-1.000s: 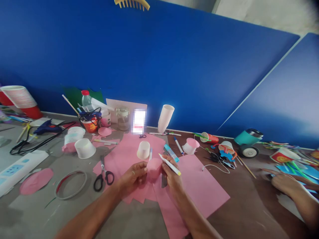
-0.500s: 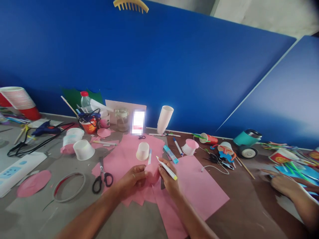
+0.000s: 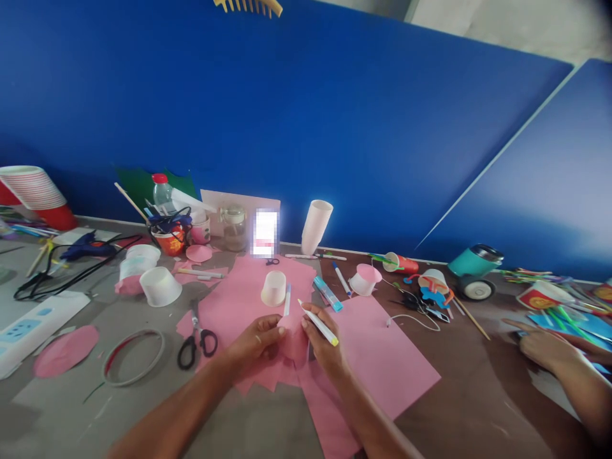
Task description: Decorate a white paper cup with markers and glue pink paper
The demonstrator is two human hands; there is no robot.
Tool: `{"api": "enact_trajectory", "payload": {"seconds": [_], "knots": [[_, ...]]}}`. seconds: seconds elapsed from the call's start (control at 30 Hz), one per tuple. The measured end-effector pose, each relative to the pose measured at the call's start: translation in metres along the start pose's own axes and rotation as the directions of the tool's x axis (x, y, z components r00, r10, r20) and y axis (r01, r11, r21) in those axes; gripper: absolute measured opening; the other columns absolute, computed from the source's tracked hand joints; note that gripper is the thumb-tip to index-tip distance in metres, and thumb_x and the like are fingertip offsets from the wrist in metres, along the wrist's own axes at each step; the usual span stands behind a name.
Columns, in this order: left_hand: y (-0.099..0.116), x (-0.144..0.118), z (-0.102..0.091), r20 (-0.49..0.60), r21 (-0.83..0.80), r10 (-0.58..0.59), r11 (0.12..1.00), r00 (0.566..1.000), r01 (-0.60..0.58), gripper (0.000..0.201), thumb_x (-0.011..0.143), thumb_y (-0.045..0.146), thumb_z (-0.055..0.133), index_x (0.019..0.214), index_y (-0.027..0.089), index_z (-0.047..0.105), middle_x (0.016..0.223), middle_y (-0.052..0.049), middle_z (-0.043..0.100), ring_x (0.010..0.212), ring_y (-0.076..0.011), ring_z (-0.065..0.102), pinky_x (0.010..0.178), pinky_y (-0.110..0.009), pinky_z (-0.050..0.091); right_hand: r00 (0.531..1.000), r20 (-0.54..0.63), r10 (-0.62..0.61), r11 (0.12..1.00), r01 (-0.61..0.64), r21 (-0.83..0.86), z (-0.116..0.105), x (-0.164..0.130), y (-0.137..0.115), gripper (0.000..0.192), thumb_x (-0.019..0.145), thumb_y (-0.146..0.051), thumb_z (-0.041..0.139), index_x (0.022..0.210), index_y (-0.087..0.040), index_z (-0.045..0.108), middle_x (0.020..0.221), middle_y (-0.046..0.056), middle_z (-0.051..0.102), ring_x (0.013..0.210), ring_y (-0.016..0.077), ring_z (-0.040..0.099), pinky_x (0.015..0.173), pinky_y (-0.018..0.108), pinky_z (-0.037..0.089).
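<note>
My left hand (image 3: 262, 338) pinches the left edge of a small piece of pink paper (image 3: 292, 341). In my right hand (image 3: 325, 338) is a white marker (image 3: 321, 325) with a yellow end, its tip pointing up and left. The fingers of that hand also touch the right edge of the pink piece. Under both hands lie larger pink paper sheets (image 3: 224, 287). Just beyond my fingers are a white paper cup (image 3: 274, 289) and a thin white-and-blue pen (image 3: 287, 301). A pair of black-handled scissors (image 3: 196, 341) lies left of my left hand.
A tape ring (image 3: 132, 358), a power strip (image 3: 36, 331) and paper cups (image 3: 160, 287) are on the left. A lit phone (image 3: 265, 233) leans at the back. To the right lie a white cord (image 3: 415, 322) and a teal tumbler (image 3: 473, 262); another person's hand (image 3: 545, 347) is beyond.
The view has tilted slightly. Both hands keep their hold on the pink paper and the marker, with barely any movement.
</note>
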State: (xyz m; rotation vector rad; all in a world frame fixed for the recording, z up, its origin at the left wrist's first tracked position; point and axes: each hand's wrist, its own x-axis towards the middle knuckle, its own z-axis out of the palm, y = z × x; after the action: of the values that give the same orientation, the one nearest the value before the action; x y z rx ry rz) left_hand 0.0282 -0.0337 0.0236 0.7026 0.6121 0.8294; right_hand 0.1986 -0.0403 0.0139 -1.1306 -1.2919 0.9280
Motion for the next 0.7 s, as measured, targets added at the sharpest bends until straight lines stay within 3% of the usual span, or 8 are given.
{"api": "enact_trajectory", "payload": {"seconds": [0.17,0.4,0.7], "knots": [[0.0002,-0.0006,-0.0002,-0.001,-0.036,-0.012,0.999,1.0,0.012,0.031,0.071,0.036,0.082,0.069,0.013,0.062,0.048,0.007,0.041,0.041,-0.0025,0.028,0.042,-0.018,0.019,1.0,0.006,0.004,1.0,-0.004,0.013,0.0013,-0.0005,-0.0033,0.029,0.08,-0.035,0.064,0.101,-0.018,0.071,0.068,0.001,0.06,0.059,0.014,0.053,0.055,0.025,0.048],[0.0,-0.002,0.0027,0.019,-0.072,-0.018,0.997,1.0,0.019,0.026,0.067,0.028,0.086,0.08,0.012,0.071,0.074,-0.004,0.068,0.067,-0.0119,0.062,0.065,-0.022,0.046,0.999,0.032,-0.028,0.999,0.028,-0.024,0.0015,-0.0012,-0.0066,0.027,0.08,-0.032,0.063,0.101,-0.019,0.071,0.071,0.001,0.063,0.062,0.015,0.056,0.059,0.026,0.049],[0.0019,-0.0022,0.0039,-0.005,-0.042,-0.039,0.998,0.999,0.039,0.029,0.061,0.025,0.089,0.076,0.013,0.068,0.072,-0.003,0.067,0.063,-0.012,0.061,0.062,-0.023,0.044,0.998,0.061,-0.021,1.0,0.021,0.001,0.0023,-0.0012,-0.0049,0.027,0.08,-0.034,0.065,0.102,-0.019,0.07,0.068,0.0,0.059,0.058,0.0135,0.052,0.055,0.024,0.047]]}}
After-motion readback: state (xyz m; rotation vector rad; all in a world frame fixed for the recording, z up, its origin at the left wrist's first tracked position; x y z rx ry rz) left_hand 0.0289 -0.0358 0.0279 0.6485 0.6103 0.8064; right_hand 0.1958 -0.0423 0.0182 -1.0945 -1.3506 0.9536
